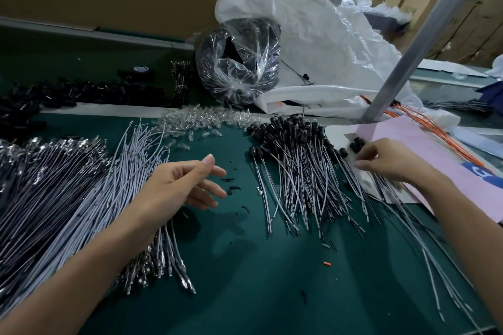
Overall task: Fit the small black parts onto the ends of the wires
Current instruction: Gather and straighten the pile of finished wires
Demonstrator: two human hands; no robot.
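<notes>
On a dark green surface (245, 266), seen from the head camera, two bare hands work among heaps of thin wire. The left hand (179, 185) hovers with fingers loosely spread, holding nothing, above a wide fan of loose wires (81, 198) with metal tips. The right hand (386, 160) reaches down with fingertips curled at the edge of a finished bunch (299, 179), whose far ends already wear small black parts (285, 128). Whether it pinches anything cannot be told.

The wires look light, limp and springy, probably best held close behind the tip. The black parts seem tiny, hard and easy to drop.

Clear plastic pieces (201, 119), a tied bag (239, 62) and a white sack (313, 35) crowd the back. A slanting metal post (408, 49) meets the surface near the right hand, beside a pink sheet (435, 149).
</notes>
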